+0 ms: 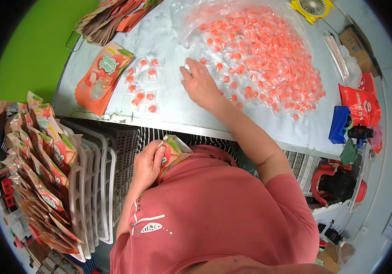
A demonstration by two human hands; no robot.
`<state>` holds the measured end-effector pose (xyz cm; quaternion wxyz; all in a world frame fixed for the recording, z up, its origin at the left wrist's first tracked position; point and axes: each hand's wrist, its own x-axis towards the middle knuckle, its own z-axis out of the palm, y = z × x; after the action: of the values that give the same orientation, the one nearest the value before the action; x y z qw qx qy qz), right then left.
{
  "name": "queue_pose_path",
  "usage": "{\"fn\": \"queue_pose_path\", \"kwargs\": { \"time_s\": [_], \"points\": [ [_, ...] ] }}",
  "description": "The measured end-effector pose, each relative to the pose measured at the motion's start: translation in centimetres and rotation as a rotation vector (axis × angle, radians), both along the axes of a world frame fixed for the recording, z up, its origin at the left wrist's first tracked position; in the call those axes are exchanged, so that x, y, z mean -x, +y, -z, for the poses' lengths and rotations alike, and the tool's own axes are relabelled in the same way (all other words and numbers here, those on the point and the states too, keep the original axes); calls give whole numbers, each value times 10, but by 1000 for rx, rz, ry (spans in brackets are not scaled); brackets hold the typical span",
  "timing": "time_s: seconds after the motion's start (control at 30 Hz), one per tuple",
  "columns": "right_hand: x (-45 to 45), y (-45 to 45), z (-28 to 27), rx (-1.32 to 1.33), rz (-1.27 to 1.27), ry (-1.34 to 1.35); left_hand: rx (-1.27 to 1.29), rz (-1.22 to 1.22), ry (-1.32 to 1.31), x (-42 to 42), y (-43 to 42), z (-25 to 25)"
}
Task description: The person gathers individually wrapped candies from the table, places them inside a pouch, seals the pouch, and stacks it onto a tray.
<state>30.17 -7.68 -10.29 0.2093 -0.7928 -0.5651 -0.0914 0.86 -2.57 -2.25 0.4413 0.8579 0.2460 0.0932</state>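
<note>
My left hand (148,162) is closed around the side of a printed pouch (172,154), held against my shirt with its top spread apart. Over the table, my right hand (200,86) has its fingers bent and somewhat apart; a small whitish spot shows by the fingertips, too small to make out. Just beside it spreads a large heap of small clear packets (264,55) with red-orange round pieces inside. Left of that hand, several similar packets (140,97) lie in a loose group. A stack of flat printed pouches (99,84) rests near the table's left edge.
More pouches (113,18) are bundled at the back left. Upright filled-looking pouches (45,150) crowd beside white plastic crates (98,192) at my left. A yellow fan (312,8), a blue holder (338,124) and a red bag (360,104) line the right side.
</note>
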Motion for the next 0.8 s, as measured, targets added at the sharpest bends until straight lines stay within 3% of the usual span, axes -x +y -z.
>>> {"fn": "queue_pose_path", "kwargs": {
  "time_s": [0.07,0.13,0.27,0.47,0.57,0.63,0.73,0.8],
  "points": [
    [6,-3,-13,5,-36,54,6,-11,-16,0,-1,1],
    [7,-3,-21,-108,72,74,13,-9,-16,1,0,2],
    [6,7,-12,-67,214,0,31,-12,-5,2,0,0],
    [33,2,1,-60,-30,9,22,-19,-7,4,1,4],
    [36,-11,-6,-210,-72,171,19,-16,-10,5,1,1],
    [29,-31,-21,-516,31,422,18,-20,-11,6,2,2],
    [15,-69,-44,-568,109,444,17,-29,-22,7,2,2],
    [16,-95,-50,-594,236,646,23,-33,-30,5,2,3]
  ]
}}
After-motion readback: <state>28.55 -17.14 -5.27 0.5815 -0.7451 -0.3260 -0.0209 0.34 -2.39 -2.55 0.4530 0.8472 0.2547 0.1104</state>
